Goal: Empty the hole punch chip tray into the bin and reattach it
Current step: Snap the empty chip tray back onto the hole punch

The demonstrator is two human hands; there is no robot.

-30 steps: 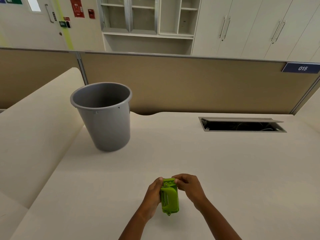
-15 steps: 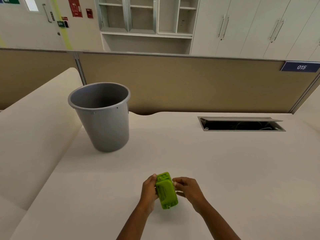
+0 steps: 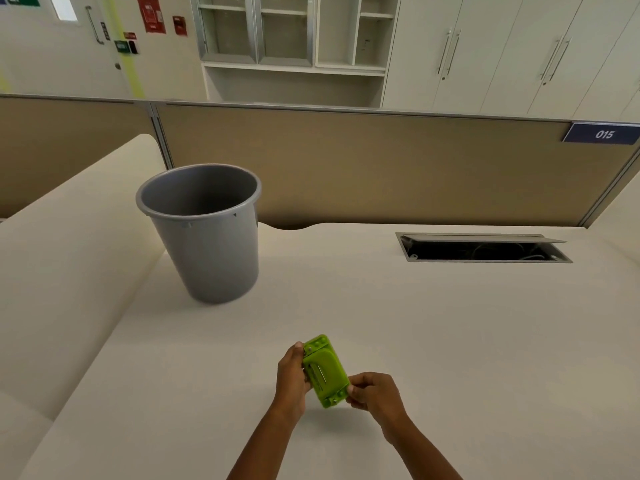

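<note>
A small lime-green hole punch [image 3: 325, 370] is held just above the cream desk [image 3: 450, 341], turned so a flat green face with two slots looks up at me. My left hand [image 3: 292, 375] grips its left long edge. My right hand [image 3: 372, 391] pinches its near right corner. Whether the chip tray is attached or loose, I cannot tell. A grey plastic bin [image 3: 204, 233] stands upright on the desk to the far left of my hands, its mouth open.
An open cable hatch [image 3: 483, 249] is sunk into the desk at the back right. A tan partition [image 3: 363, 161] bounds the desk's far side. A second cream surface [image 3: 59, 258] rises on the left beside the bin.
The punch has been turned in my hands from on edge to a slanted, face-up position. My right hand slid from its far end to its near right corner.
</note>
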